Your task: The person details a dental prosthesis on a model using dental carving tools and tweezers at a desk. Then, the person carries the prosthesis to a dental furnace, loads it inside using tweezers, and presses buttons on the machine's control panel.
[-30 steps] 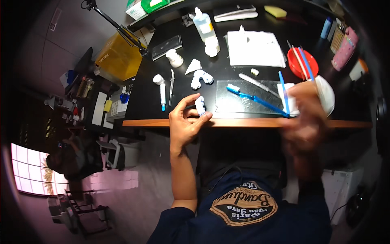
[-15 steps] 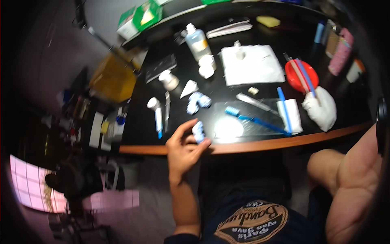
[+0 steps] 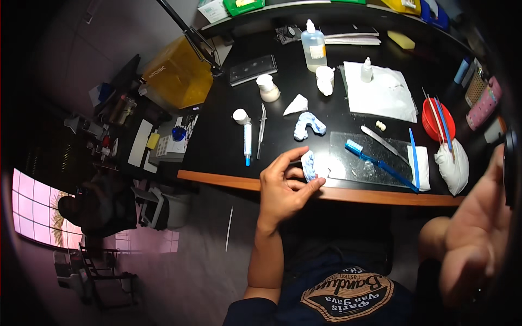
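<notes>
Between its thumb and fingers, my left hand (image 3: 285,182) grips a pale blue dental impression (image 3: 309,165) over the table's front edge. Just beyond it lies another pale blue, horseshoe-shaped dental impression (image 3: 310,126), apart from the hand. My right hand (image 3: 472,247) is raised at the far right, near a dark rounded object (image 3: 510,168) at the picture's rim. Its fingertips are hidden there, so its grip does not show. Right of my left hand, a blue toothbrush (image 3: 383,165) lies across a clear glass slab (image 3: 348,174).
Behind stand a squeeze bottle (image 3: 314,49), a small jar (image 3: 267,88) and a dropper bottle (image 3: 366,70) on white paper (image 3: 380,100). A syringe-like tube (image 3: 247,144) and tweezers (image 3: 262,130) lie left. A red bowl (image 3: 429,122) and a white bag (image 3: 453,168) sit right.
The whole view has swung, so the table things appear farther right. My left hand still holds the dental impression. More of my right hand now shows at the right rim.
</notes>
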A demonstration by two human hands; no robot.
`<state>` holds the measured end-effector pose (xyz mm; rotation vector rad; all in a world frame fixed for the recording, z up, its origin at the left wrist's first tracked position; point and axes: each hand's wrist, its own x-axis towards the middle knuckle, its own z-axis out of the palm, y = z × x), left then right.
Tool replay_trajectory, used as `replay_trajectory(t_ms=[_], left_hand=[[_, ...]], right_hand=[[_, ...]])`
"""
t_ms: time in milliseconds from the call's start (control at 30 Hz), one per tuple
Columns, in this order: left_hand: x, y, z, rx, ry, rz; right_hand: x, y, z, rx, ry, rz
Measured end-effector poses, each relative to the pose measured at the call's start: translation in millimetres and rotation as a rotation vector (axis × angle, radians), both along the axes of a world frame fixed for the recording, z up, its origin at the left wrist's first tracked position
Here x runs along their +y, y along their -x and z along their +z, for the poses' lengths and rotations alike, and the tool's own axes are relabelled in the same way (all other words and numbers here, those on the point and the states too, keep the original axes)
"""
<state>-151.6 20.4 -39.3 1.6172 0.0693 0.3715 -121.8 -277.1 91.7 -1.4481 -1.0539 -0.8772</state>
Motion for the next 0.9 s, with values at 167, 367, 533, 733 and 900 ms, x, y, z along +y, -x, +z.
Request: replay_trajectory(t_ms=[167, 367, 533, 733, 900], left_hand=[[6.4, 7.9, -5.9, -0.006, -0.057, -0.051], [0.1, -1.1, 1.4, -0.017, -0.026, -0.103], [-24.7, -24.2, 7.7, -0.159, 0.024, -0.15], [-25.1, -25.8, 3.4, -0.041, 0.256, -0.201], [-25.4, -26.6, -0.2, -0.226, 0.01, -0.202]], right_hand=[[40.0, -9.4, -56.6, 0.307, 0.086, -0.011], [45.0, -31.8, -124.3, 0.259, 0.267, -0.081], [51.1, -35.2, -127.9, 0.321, 0.295, -0.117], [55.0, -38.0, -135.3, 0.328, 0.272, -0.158], [55.1, -36.0, -132.7, 0.349, 0.306, -0.167]])
